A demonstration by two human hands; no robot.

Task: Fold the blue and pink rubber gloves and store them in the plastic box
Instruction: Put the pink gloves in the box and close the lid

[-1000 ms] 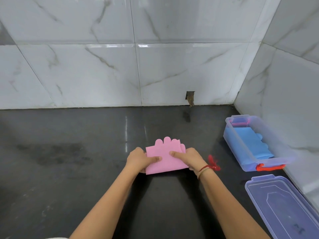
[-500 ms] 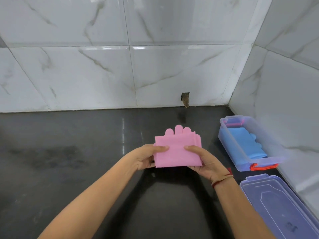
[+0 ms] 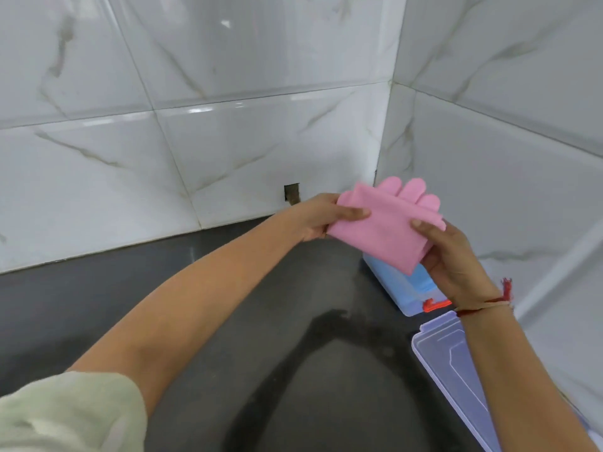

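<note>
Two hands, left hand (image 3: pixel 318 216) and right hand (image 3: pixel 453 256), grasp folded pink glove (image 3: pixel 385 230) | step: carrying to plastic box (image 3: pixel 401 288) | next: lower onto blue glove (image 3: pixel 421 285)

Both hands, left hand (image 3: pixel 318 220) and right hand (image 3: pixel 452 259), hold the folded pink glove (image 3: pixel 386 228) above the plastic box (image 3: pixel 399 288).

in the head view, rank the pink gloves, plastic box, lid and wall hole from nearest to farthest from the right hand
1. pink gloves: held in the right hand.
2. plastic box: just below the hand.
3. lid: nearer the camera, by the forearm.
4. wall hole: far left, on the back wall.
</note>
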